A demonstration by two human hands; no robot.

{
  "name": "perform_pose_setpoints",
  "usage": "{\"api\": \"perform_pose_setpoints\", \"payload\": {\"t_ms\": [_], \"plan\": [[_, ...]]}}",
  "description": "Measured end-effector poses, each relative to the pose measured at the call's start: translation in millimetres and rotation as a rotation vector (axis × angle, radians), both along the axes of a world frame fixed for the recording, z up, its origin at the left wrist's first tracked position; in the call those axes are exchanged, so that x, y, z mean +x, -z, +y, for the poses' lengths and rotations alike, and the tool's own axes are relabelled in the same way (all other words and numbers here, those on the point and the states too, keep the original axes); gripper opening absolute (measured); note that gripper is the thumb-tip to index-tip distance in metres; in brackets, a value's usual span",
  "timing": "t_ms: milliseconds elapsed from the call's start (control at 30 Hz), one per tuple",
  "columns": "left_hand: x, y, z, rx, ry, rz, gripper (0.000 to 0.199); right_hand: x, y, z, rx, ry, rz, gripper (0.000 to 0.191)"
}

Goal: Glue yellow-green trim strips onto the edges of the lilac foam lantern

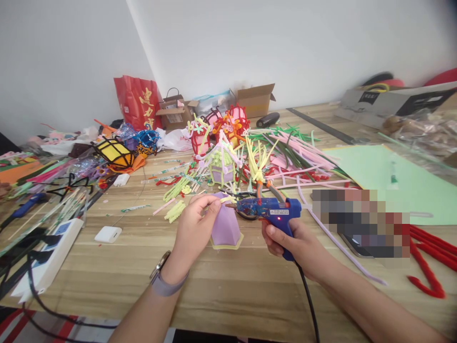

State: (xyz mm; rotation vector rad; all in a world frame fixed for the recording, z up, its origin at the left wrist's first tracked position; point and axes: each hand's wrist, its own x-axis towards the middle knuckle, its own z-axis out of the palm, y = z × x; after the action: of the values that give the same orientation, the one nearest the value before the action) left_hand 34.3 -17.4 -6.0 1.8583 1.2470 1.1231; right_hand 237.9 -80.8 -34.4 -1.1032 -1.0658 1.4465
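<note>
My right hand (294,240) grips a blue hot glue gun (285,216) by its handle, with a red light lit on its side. The nozzle points left at a short pale yellow pipe cleaner (229,199), close to its tip. My left hand (196,228) pinches that pipe cleaner between thumb and fingers; whether the nozzle touches it I cannot tell. Just behind and below stands a purple lantern body (225,229) with a pale yellow rim at its base. My left fingers hide its upper left part.
Behind stand a finished-looking green and purple lantern (222,166), orange-handled pliers (273,190) and pink pipe cleaners (303,152). A white power strip (59,255) lies left, with a white charger (107,234) nearer. A phone (352,245) and red pipe cleaners (433,252) are right. The gun's black cord (307,295) hangs towards me.
</note>
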Motion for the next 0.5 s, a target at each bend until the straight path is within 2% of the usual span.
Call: {"api": "perform_pose_setpoints", "payload": {"t_ms": [500], "plan": [[0.9,-2.1,-0.4,-0.014,-0.001,0.003,0.023,0.1,4.2,0.3,0.017,0.012,-0.037,0.050]]}}
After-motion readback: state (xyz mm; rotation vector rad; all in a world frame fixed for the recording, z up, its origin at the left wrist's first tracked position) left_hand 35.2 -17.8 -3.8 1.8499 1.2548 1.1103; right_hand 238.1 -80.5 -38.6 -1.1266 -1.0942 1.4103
